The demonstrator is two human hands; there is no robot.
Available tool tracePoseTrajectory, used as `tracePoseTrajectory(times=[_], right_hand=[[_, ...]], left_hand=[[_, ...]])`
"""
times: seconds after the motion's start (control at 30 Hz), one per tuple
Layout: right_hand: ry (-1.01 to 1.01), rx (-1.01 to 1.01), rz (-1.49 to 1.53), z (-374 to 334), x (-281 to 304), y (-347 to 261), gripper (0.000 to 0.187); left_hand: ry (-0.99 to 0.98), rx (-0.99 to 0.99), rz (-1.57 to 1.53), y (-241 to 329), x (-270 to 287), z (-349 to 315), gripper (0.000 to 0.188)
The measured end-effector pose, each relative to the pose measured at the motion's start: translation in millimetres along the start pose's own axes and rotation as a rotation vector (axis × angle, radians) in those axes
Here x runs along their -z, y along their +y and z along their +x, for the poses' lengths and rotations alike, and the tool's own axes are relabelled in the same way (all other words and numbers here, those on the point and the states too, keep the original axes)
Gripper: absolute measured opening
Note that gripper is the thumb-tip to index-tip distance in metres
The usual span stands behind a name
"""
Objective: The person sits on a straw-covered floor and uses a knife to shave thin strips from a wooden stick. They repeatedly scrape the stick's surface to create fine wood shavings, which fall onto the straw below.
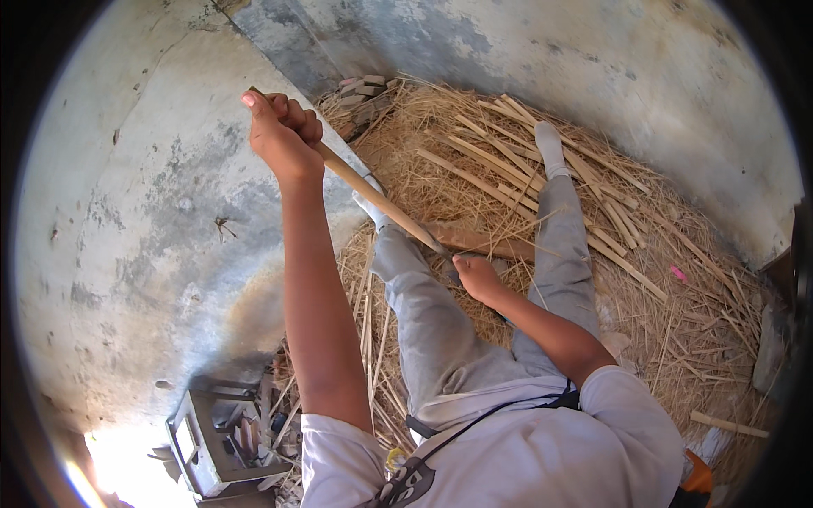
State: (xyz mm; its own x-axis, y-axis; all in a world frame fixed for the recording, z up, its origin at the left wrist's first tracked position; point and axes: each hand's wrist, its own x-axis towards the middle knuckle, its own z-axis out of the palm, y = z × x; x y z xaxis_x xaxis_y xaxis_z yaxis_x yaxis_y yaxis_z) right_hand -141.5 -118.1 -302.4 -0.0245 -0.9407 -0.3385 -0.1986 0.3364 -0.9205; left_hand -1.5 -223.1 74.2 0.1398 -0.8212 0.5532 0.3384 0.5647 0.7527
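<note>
My left hand (286, 135) is raised at the upper left, its fingers wrapped round the upper end of a long tan bamboo strip (373, 193). The strip slants down to the right, across my left lower leg. Its lower end meets my right hand (476, 278), which is closed in a fist between my legs. A dark, narrow tool (446, 264), perhaps a knife, shows beside that fist against the strip. Its handle is mostly covered by my fingers. Just beyond my right hand lies a thick brown wooden piece (487, 242).
Several split bamboo strips (508, 165) lie beneath and beside my outstretched right leg. Shavings (677, 339) cover the floor. Pale walls (152, 212) close in on the left and far sides. Stacked bricks (364, 89) sit in the corner. A metal-framed box (224, 444) holds scraps at lower left.
</note>
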Motion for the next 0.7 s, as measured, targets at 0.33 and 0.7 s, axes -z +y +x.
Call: tracePoseTrajectory(times=[0.33, 0.7], right_hand=[[0.051, 0.218, 0.619, -32.5, 25.4, -65.7, 0.041], [0.063, -0.238, -0.105, 41.6, -23.6, 84.7, 0.061]], left_hand=[[-0.012, -0.038, 0.023, -6.2, -1.3, 3.1, 0.059], [-0.064, -0.037, 0.041, -4.8, -9.2, 1.1, 0.062]])
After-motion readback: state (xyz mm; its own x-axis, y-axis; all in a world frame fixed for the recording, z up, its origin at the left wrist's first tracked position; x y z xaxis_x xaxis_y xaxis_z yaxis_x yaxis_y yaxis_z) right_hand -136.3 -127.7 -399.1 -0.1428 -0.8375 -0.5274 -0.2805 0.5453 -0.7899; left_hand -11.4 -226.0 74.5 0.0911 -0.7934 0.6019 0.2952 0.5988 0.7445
